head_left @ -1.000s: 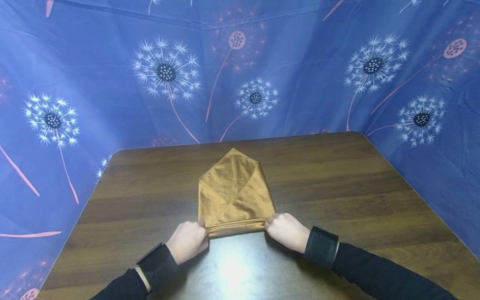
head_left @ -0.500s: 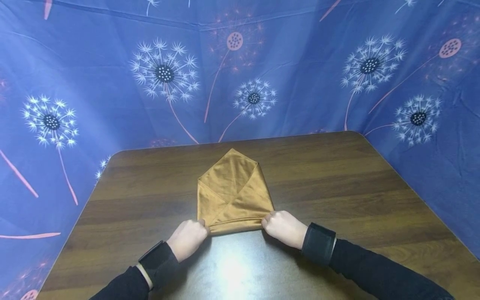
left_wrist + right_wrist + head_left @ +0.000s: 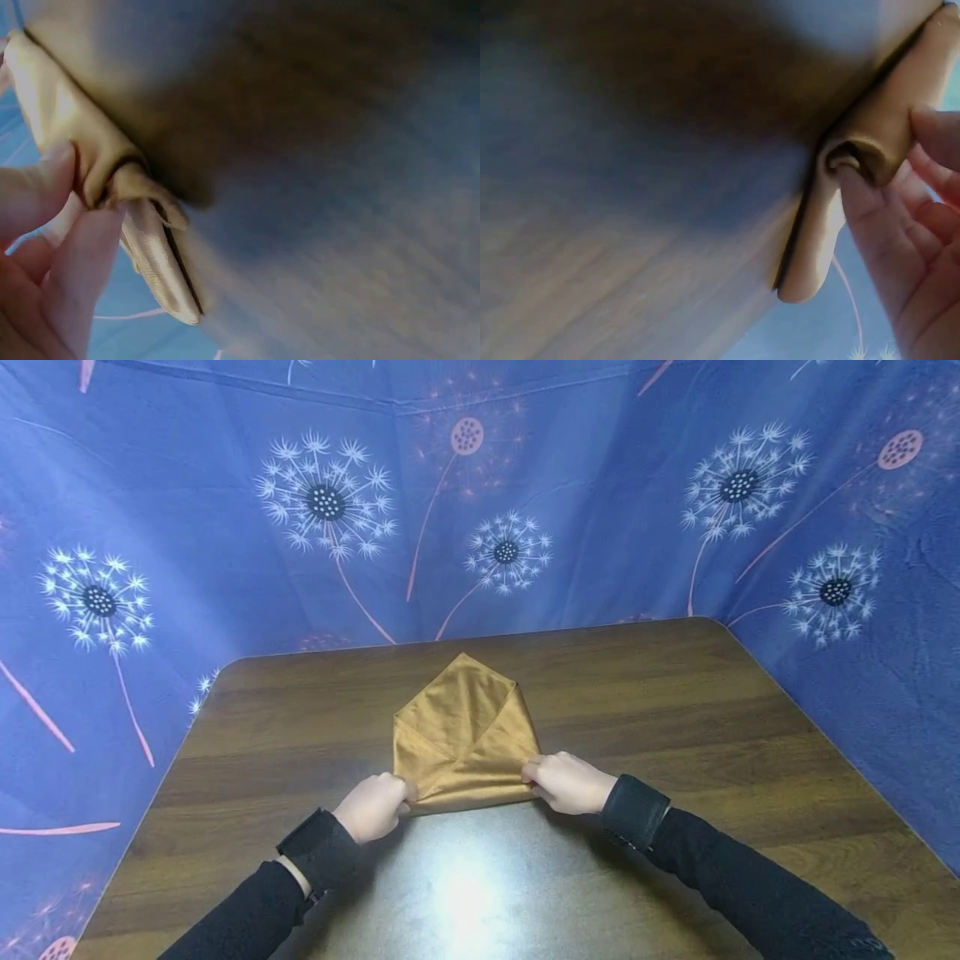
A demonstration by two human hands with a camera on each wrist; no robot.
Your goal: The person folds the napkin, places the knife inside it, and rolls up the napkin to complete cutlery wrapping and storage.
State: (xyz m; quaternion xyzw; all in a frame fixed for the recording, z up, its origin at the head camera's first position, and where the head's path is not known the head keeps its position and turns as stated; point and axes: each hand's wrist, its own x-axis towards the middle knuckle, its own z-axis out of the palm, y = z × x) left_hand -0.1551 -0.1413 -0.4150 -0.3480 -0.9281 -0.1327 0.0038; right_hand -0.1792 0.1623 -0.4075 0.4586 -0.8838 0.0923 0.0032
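Note:
A shiny gold cloth napkin [image 3: 467, 727] lies folded on the table, with a pointed top at the far side and its near edge rolled up. My left hand [image 3: 377, 806] pinches the left end of that roll between thumb and fingers; the left wrist view shows the bunched cloth [image 3: 90, 142] there. At the opposite end my right hand [image 3: 572, 782] grips the roll, and in the right wrist view a fingertip sits at the opening of the rolled cloth [image 3: 881, 124].
The brown wooden table [image 3: 675, 710] has rounded far corners. Behind it and along the sides hangs a blue cloth backdrop [image 3: 600, 485] printed with dandelions. A bright light reflection shows on the table in front of the napkin.
Both hands have moved away from the body, turning the near edge of the napkin over toward its pointed top. The flat part in front of the point has become shorter.

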